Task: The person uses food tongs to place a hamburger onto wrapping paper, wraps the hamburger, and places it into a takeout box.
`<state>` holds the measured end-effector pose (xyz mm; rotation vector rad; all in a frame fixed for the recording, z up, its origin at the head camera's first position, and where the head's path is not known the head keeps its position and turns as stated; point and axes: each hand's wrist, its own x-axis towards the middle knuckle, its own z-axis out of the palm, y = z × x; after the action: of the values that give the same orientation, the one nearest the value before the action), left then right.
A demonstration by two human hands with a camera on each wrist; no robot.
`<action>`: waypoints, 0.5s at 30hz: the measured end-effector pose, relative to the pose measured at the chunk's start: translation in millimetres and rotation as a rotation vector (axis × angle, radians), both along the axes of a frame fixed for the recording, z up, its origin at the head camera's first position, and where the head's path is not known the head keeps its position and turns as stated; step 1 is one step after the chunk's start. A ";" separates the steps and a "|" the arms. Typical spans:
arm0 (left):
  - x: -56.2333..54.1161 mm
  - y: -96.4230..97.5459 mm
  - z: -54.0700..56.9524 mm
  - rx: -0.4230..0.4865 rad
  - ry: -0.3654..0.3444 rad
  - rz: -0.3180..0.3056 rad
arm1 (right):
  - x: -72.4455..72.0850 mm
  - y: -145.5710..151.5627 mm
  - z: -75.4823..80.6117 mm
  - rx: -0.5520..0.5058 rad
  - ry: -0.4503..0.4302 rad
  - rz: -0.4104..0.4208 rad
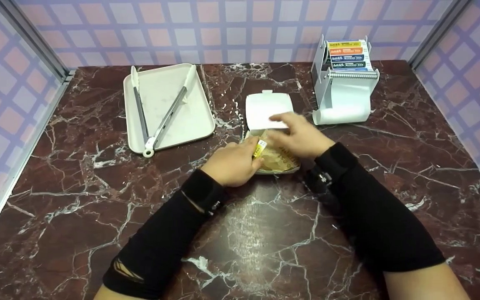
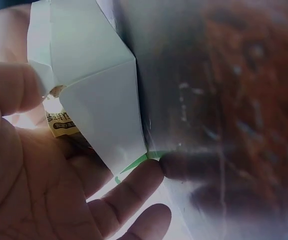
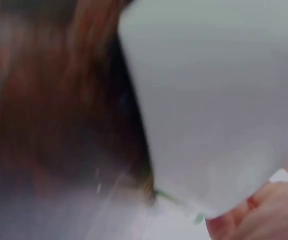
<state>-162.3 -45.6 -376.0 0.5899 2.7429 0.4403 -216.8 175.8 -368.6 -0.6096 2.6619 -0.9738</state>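
A white burger box (image 1: 268, 109) stands with its lid raised toward the back. Brown printed wrapping paper (image 1: 279, 162) fills its base. My left hand (image 1: 233, 161) holds the box's left side, thumb at the front corner (image 2: 48, 82) and fingers along the white wall (image 2: 106, 107). A small yellow-and-white label (image 1: 259, 148) shows at this hand's index finger. My right hand (image 1: 300, 135) is blurred above the box's right side, fingers spread, index fingertip in front of the raised lid. The right wrist view has the white box (image 3: 218, 105) close up, with left fingers (image 3: 263, 215) beside it.
To the left lies a cream tray (image 1: 165, 133) with tongs (image 1: 149, 143) spread across it. At the back right stands a dispenser (image 1: 346, 79) with several coloured label boxes and a white roll hanging in front. Patterned walls (image 1: 215, 33) border the marbled table (image 1: 248, 250).
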 end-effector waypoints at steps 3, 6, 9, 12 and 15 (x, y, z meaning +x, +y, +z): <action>-0.6 0.6 -0.4 -0.011 0.011 -0.004 | -9.8 1.7 -0.6 -0.032 0.044 -0.141; -1.0 1.3 -0.5 -0.022 0.015 -0.009 | -18.7 3.8 -1.7 -0.023 0.050 -0.246; -0.9 1.6 -0.2 -0.026 0.009 -0.006 | -25.1 6.0 -3.5 -0.017 -0.019 -0.282; -0.6 1.6 0.0 -0.027 0.007 -0.006 | -27.6 7.6 -4.9 0.002 -0.086 -0.268; -0.2 1.5 0.2 -0.021 0.012 -0.006 | -27.6 7.8 -6.0 0.029 -0.095 -0.246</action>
<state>-162.5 -44.1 -375.8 0.5975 2.7532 0.4071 -244.4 183.6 -374.6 -0.2257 2.7042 -0.9968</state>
